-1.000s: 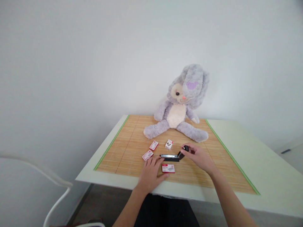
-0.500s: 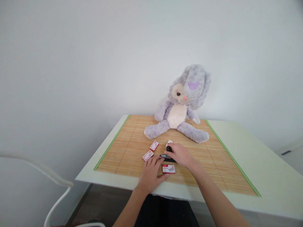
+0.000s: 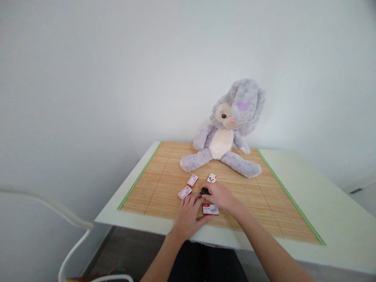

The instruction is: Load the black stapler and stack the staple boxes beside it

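My right hand (image 3: 221,196) is closed over a small black stapler (image 3: 205,191), covering most of it. My left hand (image 3: 188,217) lies on the mat with its fingers spread, and its index fingertip reaches the stapler's near left end. Between the two hands sits a red-and-white staple box (image 3: 210,210). Two more small red-and-white boxes lie beyond my left fingertips, a nearer box (image 3: 185,192) and a farther box (image 3: 192,180). Just past my right hand is a white box (image 3: 212,178) with dark marks on it, partly hidden.
A bamboo mat (image 3: 164,168) with green edges covers much of the white table (image 3: 329,211). At the back, a grey plush rabbit (image 3: 221,145) sits against the wall. A white cable (image 3: 73,248) hangs at the left.
My right hand has moved down and left, and the lifted black top of the stapler is now lower. The dark-marked box shows more. My left hand stays almost still.
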Action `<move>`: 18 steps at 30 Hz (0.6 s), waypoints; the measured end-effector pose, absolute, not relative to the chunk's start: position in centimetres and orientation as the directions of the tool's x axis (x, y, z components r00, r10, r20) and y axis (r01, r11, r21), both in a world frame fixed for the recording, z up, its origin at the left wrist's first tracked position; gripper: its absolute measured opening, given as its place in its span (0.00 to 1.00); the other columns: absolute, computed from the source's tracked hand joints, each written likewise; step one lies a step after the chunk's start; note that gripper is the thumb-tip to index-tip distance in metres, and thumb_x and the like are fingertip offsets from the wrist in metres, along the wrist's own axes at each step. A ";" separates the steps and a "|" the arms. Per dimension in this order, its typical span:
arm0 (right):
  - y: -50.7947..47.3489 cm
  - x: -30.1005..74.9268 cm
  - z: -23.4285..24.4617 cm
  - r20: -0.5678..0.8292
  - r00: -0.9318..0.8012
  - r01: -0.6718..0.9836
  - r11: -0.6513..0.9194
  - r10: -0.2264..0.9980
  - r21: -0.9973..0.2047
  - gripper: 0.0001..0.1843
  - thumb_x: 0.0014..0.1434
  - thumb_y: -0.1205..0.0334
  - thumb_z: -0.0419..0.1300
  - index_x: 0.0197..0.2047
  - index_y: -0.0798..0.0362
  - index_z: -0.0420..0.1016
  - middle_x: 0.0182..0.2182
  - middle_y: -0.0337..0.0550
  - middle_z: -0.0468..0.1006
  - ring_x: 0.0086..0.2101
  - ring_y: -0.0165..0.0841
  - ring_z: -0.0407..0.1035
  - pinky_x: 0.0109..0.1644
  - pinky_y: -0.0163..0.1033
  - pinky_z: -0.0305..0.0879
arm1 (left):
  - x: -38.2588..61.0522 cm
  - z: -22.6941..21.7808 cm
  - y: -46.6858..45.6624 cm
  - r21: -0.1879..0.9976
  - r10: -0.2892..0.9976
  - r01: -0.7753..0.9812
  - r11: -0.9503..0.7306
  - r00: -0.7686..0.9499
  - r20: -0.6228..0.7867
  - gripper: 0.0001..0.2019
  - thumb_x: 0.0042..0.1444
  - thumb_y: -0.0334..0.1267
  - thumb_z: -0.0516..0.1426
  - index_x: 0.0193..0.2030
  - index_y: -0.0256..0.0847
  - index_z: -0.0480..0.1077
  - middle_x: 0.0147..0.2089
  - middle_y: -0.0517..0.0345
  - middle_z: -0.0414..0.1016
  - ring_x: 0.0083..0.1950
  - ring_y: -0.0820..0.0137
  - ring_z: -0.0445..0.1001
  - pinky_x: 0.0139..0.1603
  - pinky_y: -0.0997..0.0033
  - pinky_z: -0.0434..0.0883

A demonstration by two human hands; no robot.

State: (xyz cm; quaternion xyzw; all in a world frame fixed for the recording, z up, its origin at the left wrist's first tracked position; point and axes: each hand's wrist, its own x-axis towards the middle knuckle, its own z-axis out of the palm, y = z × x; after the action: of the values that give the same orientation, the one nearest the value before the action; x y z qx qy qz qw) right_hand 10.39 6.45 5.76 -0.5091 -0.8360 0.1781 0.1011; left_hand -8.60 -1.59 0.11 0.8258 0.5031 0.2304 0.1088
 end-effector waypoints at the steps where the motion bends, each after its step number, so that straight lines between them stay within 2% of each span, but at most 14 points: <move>1: 6.3 11.0 5.6 0.003 -0.464 0.802 0.421 0.886 -0.424 0.12 0.62 0.54 0.65 0.48 0.47 0.80 0.41 0.43 0.83 0.42 0.38 0.75 0.41 0.37 0.60 | -8.6 0.2 -1.6 0.402 0.879 0.783 -0.474 0.392 0.272 0.32 0.61 0.56 0.62 0.69 0.55 0.61 0.68 0.53 0.64 0.67 0.53 0.61 0.69 0.46 0.60; 4: 5.8 13.6 4.6 0.065 -0.430 0.762 0.401 0.900 -0.508 0.12 0.64 0.52 0.63 0.47 0.47 0.81 0.42 0.42 0.83 0.41 0.38 0.75 0.41 0.37 0.62 | -8.7 0.6 -1.9 0.383 0.864 0.776 -0.502 0.424 0.272 0.29 0.63 0.54 0.61 0.69 0.57 0.62 0.68 0.53 0.63 0.68 0.54 0.61 0.68 0.47 0.61; 10: 4.0 18.0 1.1 0.244 -0.184 0.773 0.293 0.952 -0.563 0.18 0.67 0.46 0.59 0.52 0.47 0.80 0.44 0.45 0.83 0.39 0.39 0.75 0.41 0.40 0.66 | -8.6 1.2 -2.4 0.392 0.853 0.762 -0.516 0.417 0.314 0.17 0.62 0.47 0.63 0.57 0.54 0.72 0.65 0.55 0.67 0.66 0.57 0.63 0.68 0.51 0.62; 14: 3.3 18.6 -0.4 0.341 -0.101 0.779 0.288 0.935 -0.557 0.21 0.67 0.42 0.57 0.51 0.48 0.80 0.40 0.46 0.82 0.35 0.40 0.74 0.39 0.42 0.67 | -8.9 1.0 -2.5 0.379 0.895 0.851 -0.364 0.207 0.395 0.13 0.60 0.41 0.63 0.51 0.49 0.73 0.65 0.52 0.67 0.67 0.54 0.63 0.68 0.49 0.60; 18: 3.1 18.4 -1.0 0.413 -0.087 0.769 0.325 0.907 -0.550 0.22 0.68 0.41 0.57 0.52 0.48 0.79 0.42 0.48 0.82 0.36 0.41 0.75 0.39 0.43 0.68 | -9.8 0.5 -2.2 0.365 0.907 0.918 -0.156 -0.013 0.420 0.12 0.59 0.41 0.62 0.49 0.46 0.72 0.69 0.48 0.63 0.66 0.49 0.62 0.66 0.44 0.59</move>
State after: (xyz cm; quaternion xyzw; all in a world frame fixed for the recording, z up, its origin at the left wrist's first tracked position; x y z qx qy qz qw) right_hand 18.41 3.07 -1.01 -0.5731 -0.7310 0.0960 0.3577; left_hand -9.81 -2.21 0.48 0.7025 0.6495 0.2907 -0.0090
